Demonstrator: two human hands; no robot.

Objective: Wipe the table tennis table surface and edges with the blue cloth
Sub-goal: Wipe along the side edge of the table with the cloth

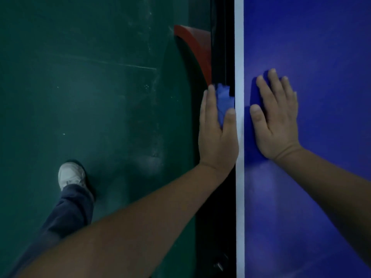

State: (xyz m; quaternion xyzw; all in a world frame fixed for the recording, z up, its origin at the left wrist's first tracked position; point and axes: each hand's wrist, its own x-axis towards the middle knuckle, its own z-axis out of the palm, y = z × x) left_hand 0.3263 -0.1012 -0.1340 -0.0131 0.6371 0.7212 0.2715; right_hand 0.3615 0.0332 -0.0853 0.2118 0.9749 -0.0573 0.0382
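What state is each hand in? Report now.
Left hand: holds the cloth at the edge of the table.
Right hand: open, flat on the table.

table top (313, 47): smooth, slight sheen | blue cloth (223, 101): soft, crumpled | floor (80, 77): matt, scuffed

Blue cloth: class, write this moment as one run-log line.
left hand grips blue cloth against table edge | right hand flat on table top | phase: edge wipe

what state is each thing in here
blue cloth: bunched, pressed against the table side edge
left hand: grips the cloth, thumb curled over it
right hand: flat on the table top, fingers straight, holding nothing
shoe: flat on the green floor
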